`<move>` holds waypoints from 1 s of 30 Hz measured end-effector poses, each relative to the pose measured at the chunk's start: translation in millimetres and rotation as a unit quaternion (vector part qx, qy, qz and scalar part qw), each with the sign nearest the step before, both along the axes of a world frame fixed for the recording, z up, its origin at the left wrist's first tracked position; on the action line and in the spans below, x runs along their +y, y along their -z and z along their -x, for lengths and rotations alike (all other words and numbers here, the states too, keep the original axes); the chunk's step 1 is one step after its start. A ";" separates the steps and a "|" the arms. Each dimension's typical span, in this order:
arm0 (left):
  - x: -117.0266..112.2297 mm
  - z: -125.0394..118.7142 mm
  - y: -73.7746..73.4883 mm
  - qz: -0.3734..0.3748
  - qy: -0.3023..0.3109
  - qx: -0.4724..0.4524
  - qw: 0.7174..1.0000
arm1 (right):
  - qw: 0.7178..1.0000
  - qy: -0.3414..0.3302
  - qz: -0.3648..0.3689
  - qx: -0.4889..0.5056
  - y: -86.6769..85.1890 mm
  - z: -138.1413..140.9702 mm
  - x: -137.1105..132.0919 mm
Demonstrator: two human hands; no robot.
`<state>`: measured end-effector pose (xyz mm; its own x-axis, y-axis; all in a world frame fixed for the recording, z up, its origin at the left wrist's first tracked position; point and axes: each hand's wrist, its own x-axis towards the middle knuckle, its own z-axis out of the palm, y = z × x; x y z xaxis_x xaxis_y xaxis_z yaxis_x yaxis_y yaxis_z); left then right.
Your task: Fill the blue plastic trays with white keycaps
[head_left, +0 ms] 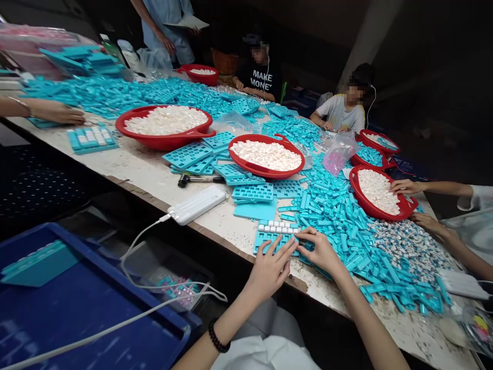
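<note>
L hand (268, 272) lies on a turquoise plastic tray (269, 242) near the table's front edge, fingers spread & released, tips flat on the tray, gripping nothing. R hand (319, 253) is just beside it, fingers loosely curved, not clenched, tips at the end of a row of white keycaps (278, 226) sitting in the tray (a ring (316, 232) on one finger, a black bead bracelet (219, 336) on the L wrist). Loose turquoise frames (339, 226) pile up against the R hand's side. Nearby: a red basin (250, 137) of white pieces, a white power bank (196, 204) w/ cable & a black-handled hammer (185, 180) on the stained table (154, 174).
</note>
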<state>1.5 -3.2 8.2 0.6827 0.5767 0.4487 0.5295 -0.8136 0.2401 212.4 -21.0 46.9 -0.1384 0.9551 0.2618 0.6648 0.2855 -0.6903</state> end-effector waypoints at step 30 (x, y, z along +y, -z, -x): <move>13.6 -5.0 -2.6 0.051 0.020 -0.017 0.998 | 0.997 -0.032 0.069 -0.018 -7.3 -2.4 8.7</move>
